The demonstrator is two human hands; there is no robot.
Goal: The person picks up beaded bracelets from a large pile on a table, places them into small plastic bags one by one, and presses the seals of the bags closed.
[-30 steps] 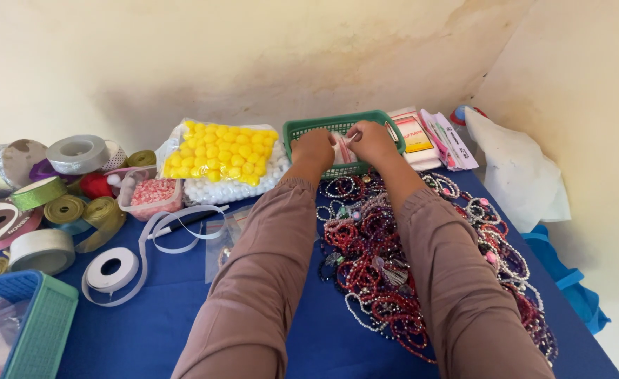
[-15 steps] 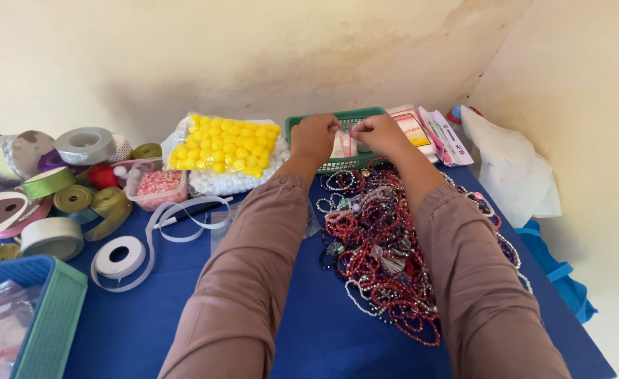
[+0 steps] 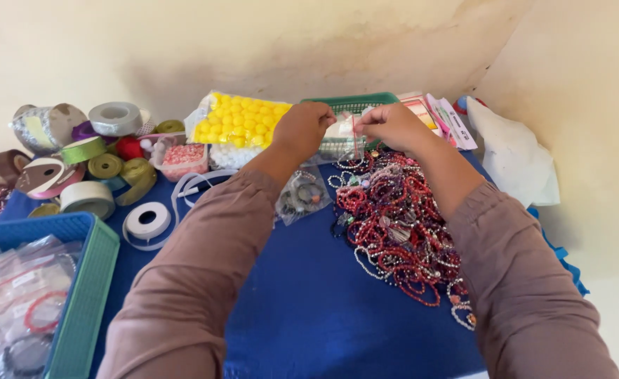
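**Both hands on one little clear bag, top centre of the frame**

The left hand [image 3: 302, 128] and the right hand [image 3: 391, 126] are each pinching an end of a small clear plastic bag [image 3: 344, 133], which is held up between them just in front of the green basket [image 3: 355, 105]. Its long side runs left to right, so neither hand is nearer; they share it. Fingers are closed on the bag's top corners.

Right below it, centre-right, sits a big pile of beaded bracelets [image 3: 401, 231] on the blue worktop [image 3: 309, 302], way too many to count. One more filled clear bag [image 3: 301, 196] lies under the left wrist. A bag of yellow pom-poms [image 3: 243, 123] is upper centre-left, one blue basket [image 3: 78, 295] lower left, and ribbon rolls [image 3: 92, 168] upper left, roughly ten.
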